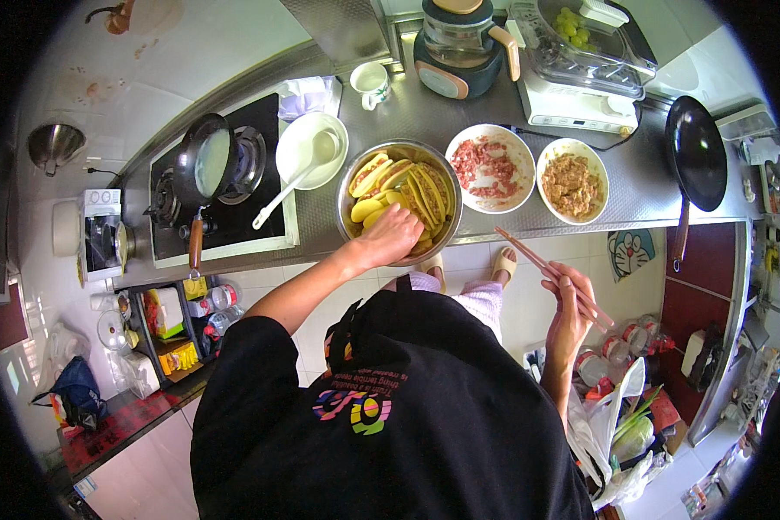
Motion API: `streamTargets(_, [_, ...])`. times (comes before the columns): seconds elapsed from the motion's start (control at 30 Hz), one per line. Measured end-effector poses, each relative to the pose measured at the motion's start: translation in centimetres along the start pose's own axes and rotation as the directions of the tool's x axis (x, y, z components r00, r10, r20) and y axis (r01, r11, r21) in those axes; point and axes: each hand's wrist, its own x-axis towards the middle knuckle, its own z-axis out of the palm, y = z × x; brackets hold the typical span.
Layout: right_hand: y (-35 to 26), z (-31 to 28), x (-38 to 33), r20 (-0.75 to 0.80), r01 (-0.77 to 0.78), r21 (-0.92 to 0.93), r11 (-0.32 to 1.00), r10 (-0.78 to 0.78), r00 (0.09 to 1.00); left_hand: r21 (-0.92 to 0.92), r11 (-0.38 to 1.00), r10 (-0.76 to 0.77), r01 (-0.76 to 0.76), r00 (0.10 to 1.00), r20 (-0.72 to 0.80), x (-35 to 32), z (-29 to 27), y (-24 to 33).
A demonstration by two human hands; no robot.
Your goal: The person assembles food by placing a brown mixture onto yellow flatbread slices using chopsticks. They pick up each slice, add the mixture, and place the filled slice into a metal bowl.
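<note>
My left hand [392, 236] reaches into a steel bowl [344, 212], its bent fingers closed among yellow slices; what they pinch is hidden. Several slices [431, 192] stand in rows along the far and right sides, with brownish filling between some of them. Off to the right, my right hand [572, 305] grips a pair of pink chopsticks [529, 250], their tips pointing toward the counter edge. On the counter just right of the steel bowl sit a white bowl [460, 191] of raw reddish minced meat [485, 166] and a smaller white bowl [542, 198] of brown meat pieces [572, 184].
Left of the steel bowl, a white ladle [296, 180] rests in a white bowl [334, 176]. A small wok [210, 163] with pale liquid sits on the black gas stove [256, 227]. A mug [371, 81], glass kettle [456, 54] and white appliance [572, 108] line the back; a black pan [698, 156] is far right.
</note>
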Motion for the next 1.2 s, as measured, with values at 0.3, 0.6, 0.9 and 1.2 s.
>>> streamTargets(0.3, [0.2, -0.7, 0.6, -0.029, -0.013, -0.044, 0.999, 0.012, 1.000, -0.647, 0.701, -0.276, 0.301, 0.950, 0.143, -3.7, -2.7, -3.3])
streamTargets(0.6, [0.6, -0.8, 2.0, -0.046, 0.011, -0.008, 1.000, -0.011, 0.999, -0.705, -0.701, -0.333, -0.105, 0.923, 0.193, -5.1, -4.8, -4.4])
streamTargets(0.9, [0.3, -1.3, 2.3, -0.086, 0.037, -0.035, 0.999, -0.040, 0.995, -0.966, 0.016, -0.466, 0.259, 0.857, 0.221, -5.4, -5.3, -3.5])
streamTargets(1.2, [0.7, -0.6, 1.8, -0.059, 0.015, -0.050, 0.999, -0.018, 0.998, -0.149, 0.936, -0.281, 0.320, 0.931, 0.235, -4.7, -5.6, -1.4])
